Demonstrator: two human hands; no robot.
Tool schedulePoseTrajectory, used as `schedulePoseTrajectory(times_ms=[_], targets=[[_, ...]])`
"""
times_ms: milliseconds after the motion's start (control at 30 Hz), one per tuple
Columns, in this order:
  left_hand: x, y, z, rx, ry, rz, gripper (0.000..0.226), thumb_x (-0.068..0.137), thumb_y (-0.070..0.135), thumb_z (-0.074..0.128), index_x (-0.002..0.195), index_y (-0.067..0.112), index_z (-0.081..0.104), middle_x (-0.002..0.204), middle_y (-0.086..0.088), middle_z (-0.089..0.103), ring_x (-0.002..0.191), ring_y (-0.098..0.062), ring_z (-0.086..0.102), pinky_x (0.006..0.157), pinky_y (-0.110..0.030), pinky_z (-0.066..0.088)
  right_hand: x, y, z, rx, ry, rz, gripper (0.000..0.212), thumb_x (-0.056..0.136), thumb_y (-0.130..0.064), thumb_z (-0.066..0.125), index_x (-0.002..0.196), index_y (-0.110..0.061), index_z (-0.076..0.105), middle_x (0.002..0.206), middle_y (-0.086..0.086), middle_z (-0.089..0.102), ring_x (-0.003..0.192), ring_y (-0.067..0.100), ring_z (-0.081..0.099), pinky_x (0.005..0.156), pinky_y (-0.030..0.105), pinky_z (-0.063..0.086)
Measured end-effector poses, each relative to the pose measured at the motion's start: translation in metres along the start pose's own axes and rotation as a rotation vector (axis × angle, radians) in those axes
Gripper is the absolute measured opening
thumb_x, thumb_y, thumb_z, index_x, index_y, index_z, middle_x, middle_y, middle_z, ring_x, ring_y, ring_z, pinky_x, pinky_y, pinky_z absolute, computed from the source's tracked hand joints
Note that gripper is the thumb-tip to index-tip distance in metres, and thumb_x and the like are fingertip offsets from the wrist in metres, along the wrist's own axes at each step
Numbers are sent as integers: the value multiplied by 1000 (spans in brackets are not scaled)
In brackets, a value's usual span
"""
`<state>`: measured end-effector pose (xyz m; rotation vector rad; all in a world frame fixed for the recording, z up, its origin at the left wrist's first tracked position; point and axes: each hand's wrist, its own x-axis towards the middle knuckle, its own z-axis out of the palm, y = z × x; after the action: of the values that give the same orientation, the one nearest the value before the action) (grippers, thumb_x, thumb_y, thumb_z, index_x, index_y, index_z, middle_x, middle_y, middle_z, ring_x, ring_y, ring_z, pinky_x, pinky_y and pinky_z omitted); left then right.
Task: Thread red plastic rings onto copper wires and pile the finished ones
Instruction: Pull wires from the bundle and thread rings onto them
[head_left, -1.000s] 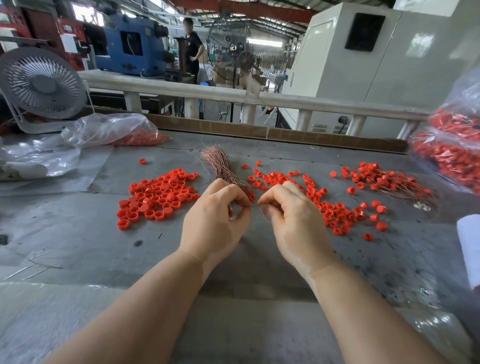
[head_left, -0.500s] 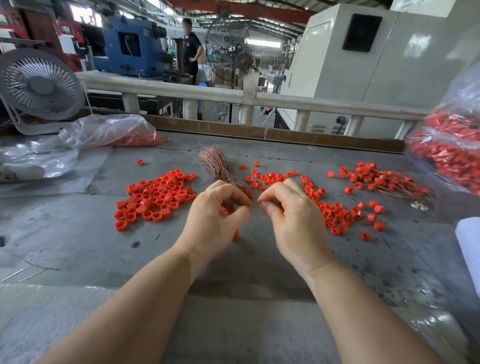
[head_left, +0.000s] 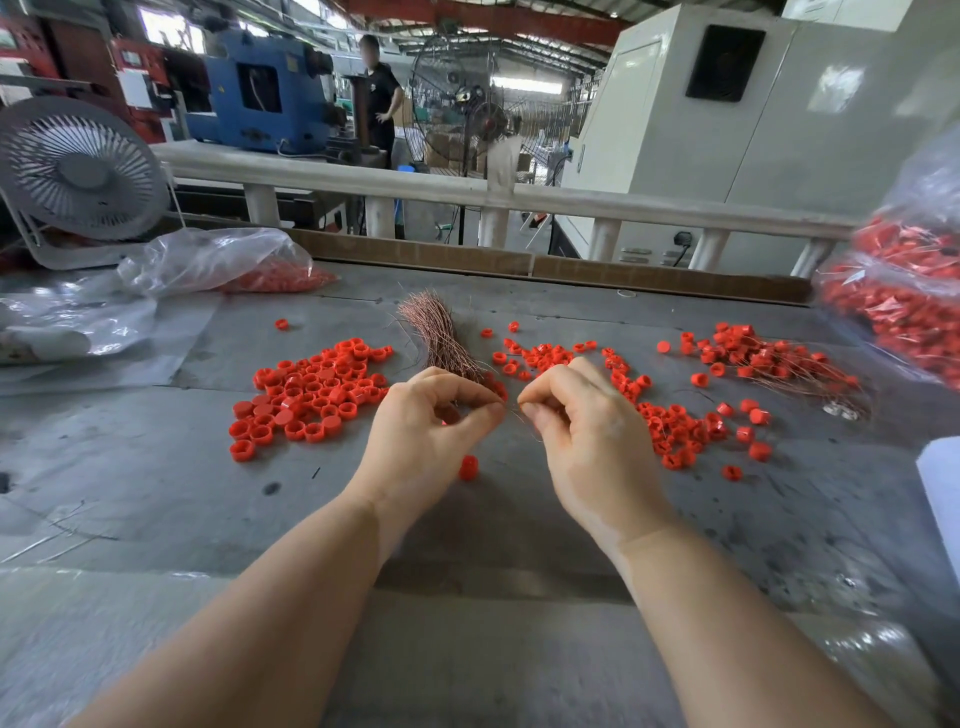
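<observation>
Left hand (head_left: 426, 436): fingers curled, thumb and forefinger pinched together; a red ring (head_left: 451, 414) shows within the curl, but whether the fingers grip it cannot be told. Right hand (head_left: 587, 431): fingers curled, thumb and forefinger pinching a thin wire (head_left: 519, 413) that runs across the narrow gap towards the left fingertips. The hands sit close together, not touching, just above the table (head_left: 156, 483).

One loose ring (head_left: 468, 467) lies on the table just beside the left wrist. A bundle of copper wires (head_left: 441, 338) lies just behind the left hand, fanning away from the person. A dense spread of rings (head_left: 311, 389) lies to the left of it. A looser scatter of rings (head_left: 670, 415) lies behind and right of the right hand. The finished pile (head_left: 769, 364), rings with wire tails, sits far right.

Surface: grey sheet, stained and pitted, with a clear film over the near edge. A clear bag (head_left: 223, 262) holding red parts lies at far left; a second bag (head_left: 904, 312) packed with red parts stands at the right edge. A small white fan (head_left: 78, 171) stands at the back left corner.

Room: factory hall. A white railing (head_left: 467, 195) runs behind the table; beyond it stand a blue machine (head_left: 254, 93), a floor fan (head_left: 467, 109), a white cabinet (head_left: 753, 114) and a person in dark clothes (head_left: 382, 98). No legible writing or brand marks.
</observation>
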<state>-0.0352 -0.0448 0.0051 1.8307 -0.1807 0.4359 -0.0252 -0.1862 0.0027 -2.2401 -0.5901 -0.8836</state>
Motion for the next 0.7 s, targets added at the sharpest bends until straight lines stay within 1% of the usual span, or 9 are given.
schedulePoseTrajectory(times_ms=[100, 200, 267, 367, 433, 567, 633, 700], targets=[[0, 0, 0, -9, -6, -28, 15, 77, 7, 70, 69, 19, 69, 75, -2, 61, 61, -5, 48, 61, -16, 40, 0, 0, 1, 3, -7, -11, 10, 80, -2, 64, 77, -11, 62, 77, -8, 48, 72, 19, 53, 63, 34, 42], [0, -2, 0, -47, -10, -82, 17, 79, 8, 69, 68, 21, 67, 73, 2, 61, 65, -8, 50, 63, -17, 42, -1, -1, 1, 20, -16, -18, 9, 80, -2, 65, 77, -11, 63, 78, -6, 51, 72, 20, 54, 62, 37, 44], [0, -2, 0, -82, -21, -111, 14, 80, 7, 66, 70, 17, 66, 71, 4, 59, 64, -7, 49, 60, -15, 41, -1, -2, 1, 28, -27, -23, 9, 81, -3, 64, 79, -11, 64, 78, -7, 50, 72, 20, 54, 62, 37, 45], [1, -3, 0, -118, -47, -127, 8, 82, 6, 64, 75, 10, 66, 70, 1, 59, 64, -6, 48, 59, -14, 40, -1, -2, 1, 31, -33, -28, 8, 82, -3, 64, 80, -11, 64, 79, -6, 51, 73, 20, 55, 63, 37, 45], [0, -4, 0, -121, -40, -124, 6, 82, 8, 65, 77, 10, 67, 71, 0, 60, 64, -7, 48, 58, -14, 40, -1, -2, 0, 41, -29, -20, 9, 82, -3, 64, 79, -11, 64, 78, -8, 50, 72, 19, 53, 63, 36, 45], [0, -4, 1, -130, -7, -84, 10, 80, 8, 69, 76, 18, 70, 69, 5, 63, 64, -9, 49, 64, -18, 43, -1, -1, 0, 44, -19, -8, 9, 81, -2, 64, 78, -11, 64, 77, -8, 49, 71, 18, 52, 63, 36, 44], [0, -4, 1, -64, -6, -18, 16, 77, 6, 72, 75, 21, 69, 70, 7, 62, 62, -8, 47, 64, -18, 42, -1, -1, 0, 41, -19, -5, 9, 81, -2, 65, 78, -11, 64, 77, -7, 50, 71, 18, 52, 63, 36, 44], [0, -4, 1, 42, 1, 65, 20, 75, 4, 73, 72, 23, 68, 73, 6, 60, 60, -2, 46, 62, -13, 39, -1, -1, 1, 43, -26, 4, 9, 81, -2, 65, 79, -11, 64, 77, -8, 49, 71, 18, 52, 63, 37, 45]])
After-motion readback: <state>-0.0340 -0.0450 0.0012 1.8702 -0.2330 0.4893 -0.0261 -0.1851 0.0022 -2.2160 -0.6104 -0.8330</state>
